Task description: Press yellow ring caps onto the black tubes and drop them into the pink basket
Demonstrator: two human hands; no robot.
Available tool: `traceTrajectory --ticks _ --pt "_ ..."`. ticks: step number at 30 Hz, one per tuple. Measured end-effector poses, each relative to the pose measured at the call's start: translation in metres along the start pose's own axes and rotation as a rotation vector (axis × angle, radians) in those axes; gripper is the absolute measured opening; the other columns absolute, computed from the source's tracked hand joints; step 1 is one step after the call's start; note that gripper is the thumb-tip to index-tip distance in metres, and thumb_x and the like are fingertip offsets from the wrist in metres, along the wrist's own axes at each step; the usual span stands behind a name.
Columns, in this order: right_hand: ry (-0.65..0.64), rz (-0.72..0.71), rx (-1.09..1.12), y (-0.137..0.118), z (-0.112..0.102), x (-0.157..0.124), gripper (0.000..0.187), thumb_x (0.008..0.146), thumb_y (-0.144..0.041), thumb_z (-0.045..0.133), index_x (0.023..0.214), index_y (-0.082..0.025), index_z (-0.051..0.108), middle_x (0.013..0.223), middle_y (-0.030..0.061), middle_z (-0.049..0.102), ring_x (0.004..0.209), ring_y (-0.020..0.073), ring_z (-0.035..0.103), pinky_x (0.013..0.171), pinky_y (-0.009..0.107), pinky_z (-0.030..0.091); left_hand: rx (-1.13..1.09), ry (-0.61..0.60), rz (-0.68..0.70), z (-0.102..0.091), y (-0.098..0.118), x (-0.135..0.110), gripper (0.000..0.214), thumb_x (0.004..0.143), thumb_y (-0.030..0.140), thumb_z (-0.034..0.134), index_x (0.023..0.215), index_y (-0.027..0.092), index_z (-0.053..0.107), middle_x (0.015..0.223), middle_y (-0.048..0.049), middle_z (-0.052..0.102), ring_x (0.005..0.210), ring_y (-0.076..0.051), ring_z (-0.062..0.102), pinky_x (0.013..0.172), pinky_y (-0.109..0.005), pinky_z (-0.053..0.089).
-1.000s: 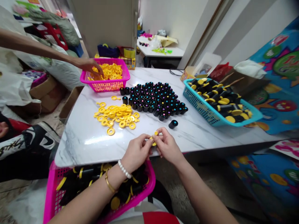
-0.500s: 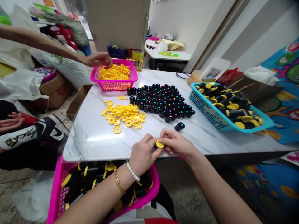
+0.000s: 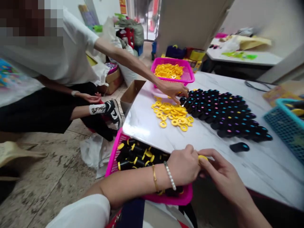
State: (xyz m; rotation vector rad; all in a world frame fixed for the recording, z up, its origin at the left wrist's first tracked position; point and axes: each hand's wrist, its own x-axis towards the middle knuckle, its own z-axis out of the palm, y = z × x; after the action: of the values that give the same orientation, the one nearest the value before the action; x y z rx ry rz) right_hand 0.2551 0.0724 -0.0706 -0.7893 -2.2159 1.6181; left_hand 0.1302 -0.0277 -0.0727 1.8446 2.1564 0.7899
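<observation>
At the table edge (image 3: 142, 136), right hand (image 3: 220, 172) is pinching a yellow cap (image 3: 202, 157); left hand (image 3: 184, 164) is resting alongside, grip unclear; even thumb pressure probably helping.

Marbled white worktop (image 3: 142, 117) centre-right; stained tile floor (image 3: 59, 161) lower left; bright opening (image 3: 153, 19) top centre; second white table (image 3: 263, 60), pale wall (image 3: 282, 22) upper right.

From my remote seat I log: white, grey-veined worktop (image 3: 142, 124), smooth, glossy, catching glare. Flat yellow tabbed rings (image 3: 175, 113): smooth moulded plastic, slight sheen. Small black cylinders (image 3: 222, 109): plastic-looking, dark. Two bright pink lattice-walled baskets (image 3: 190, 72): shiny plastic. I also note a thin gold-coloured bangle (image 3: 155, 178), polished metal; round white bracelet beads (image 3: 170, 175), pearly; open brown carton (image 3: 130, 92), matt cardboard.
</observation>
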Motion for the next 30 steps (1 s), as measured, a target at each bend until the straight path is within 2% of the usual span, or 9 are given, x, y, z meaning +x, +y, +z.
traceTrajectory --ticks 3,7,9,11,15,18,21,25,30 --pt "0.043 -0.122 -0.064 -0.002 0.031 -0.011 0.016 0.086 -0.036 0.057 0.096 -0.023 0.056 0.085 0.0043 0.057 0.067 0.018 0.057 0.053 0.028 0.05 -0.03 0.002 -0.048 -0.014 -0.006 -0.035 0.028 0.086 0.027 0.046 0.109 0.013 0.054 0.094 -0.0082 0.055 0.074 -0.019 0.058 0.062 -0.031 0.054" --pt "0.103 -0.381 -0.146 -0.004 0.079 -0.015 0.012 0.085 -0.026 0.058 0.096 -0.023 0.06 0.096 0.0078 0.055 0.087 0.0231 0.057 0.071 0.036 0.052 -0.094 0.04 -0.069 -0.027 -0.03 -0.077 0.046 0.084 0.023 0.049 0.129 0.013 0.045 0.102 -0.0098 0.056 0.086 -0.019 0.059 0.072 -0.03 0.054" --pt "-0.005 -0.3 0.013 -0.007 0.096 -0.012 0.011 0.086 -0.027 0.058 0.095 -0.023 0.059 0.091 0.0056 0.053 0.075 0.0195 0.057 0.061 0.033 0.054 -0.142 0.113 -0.097 -0.031 -0.041 -0.092 0.042 0.086 0.025 0.05 0.126 0.014 0.049 0.097 -0.0089 0.057 0.085 -0.017 0.058 0.072 -0.027 0.053" --pt "-0.138 -0.099 0.272 -0.013 0.105 -0.008 0.01 0.087 -0.031 0.057 0.091 -0.023 0.057 0.084 0.0015 0.049 0.056 0.0127 0.052 0.046 0.027 0.051 -0.165 0.183 -0.12 -0.035 -0.048 -0.103 0.035 0.087 0.032 0.053 0.118 0.015 0.057 0.087 -0.0066 0.057 0.078 -0.015 0.057 0.068 -0.025 0.051" --pt "-0.275 0.115 0.569 -0.028 0.103 -0.005 0.017 0.086 -0.036 0.059 0.093 -0.022 0.054 0.085 0.0007 0.052 0.055 0.0103 0.051 0.049 0.025 0.051 -0.098 0.28 -0.043 -0.045 -0.052 -0.114 0.042 0.084 0.036 0.06 0.121 0.017 0.056 0.083 -0.0056 0.059 0.074 -0.014 0.058 0.062 -0.025 0.049" --pt "-0.356 0.123 0.545 -0.041 0.092 0.0 0.025 0.087 -0.036 0.057 0.108 -0.022 0.052 0.092 0.0033 0.057 0.073 0.015 0.056 0.066 0.027 0.052 -0.035 0.4 0.063 -0.053 -0.049 -0.106 0.044 0.084 0.029 0.061 0.125 0.017 0.053 0.089 -0.0068 0.062 0.08 -0.016 0.059 0.07 -0.029 0.05" --pt "-0.4 0.06 0.448 -0.054 0.082 0.009 0.023 0.091 -0.038 0.05 0.104 -0.019 0.056 0.092 0.0042 0.059 0.082 0.0177 0.055 0.077 0.031 0.048 0.014 0.467 0.114 -0.059 -0.044 -0.086 0.038 0.083 0.027 0.06 0.12 0.015 0.055 0.086 -0.0066 0.063 0.079 -0.016 0.059 0.073 -0.03 0.051" --pt "-0.275 -0.09 0.229 -0.07 0.085 0.012 0.025 0.089 -0.04 0.049 0.093 -0.017 0.058 0.073 0.0002 0.055 0.065 0.0144 0.051 0.059 0.024 0.045 0.06 0.553 0.072 -0.067 -0.031 -0.069 0.032 0.086 0.032 0.055 0.113 0.014 0.058 0.083 -0.008 0.063 0.077 -0.018 0.059 0.07 -0.032 0.051" --pt "-0.396 -0.252 0.076 -0.064 0.096 0.008 0.023 0.083 -0.033 0.057 0.1 -0.018 0.057 0.077 -0.0003 0.06 0.054 0.0101 0.051 0.046 0.019 0.04 0.213 0.544 0.172 -0.066 -0.043 -0.088 0.023 0.091 0.028 0.046 0.107 0.016 0.058 0.092 -0.0086 0.068 0.086 -0.018 0.064 0.077 -0.029 0.053"
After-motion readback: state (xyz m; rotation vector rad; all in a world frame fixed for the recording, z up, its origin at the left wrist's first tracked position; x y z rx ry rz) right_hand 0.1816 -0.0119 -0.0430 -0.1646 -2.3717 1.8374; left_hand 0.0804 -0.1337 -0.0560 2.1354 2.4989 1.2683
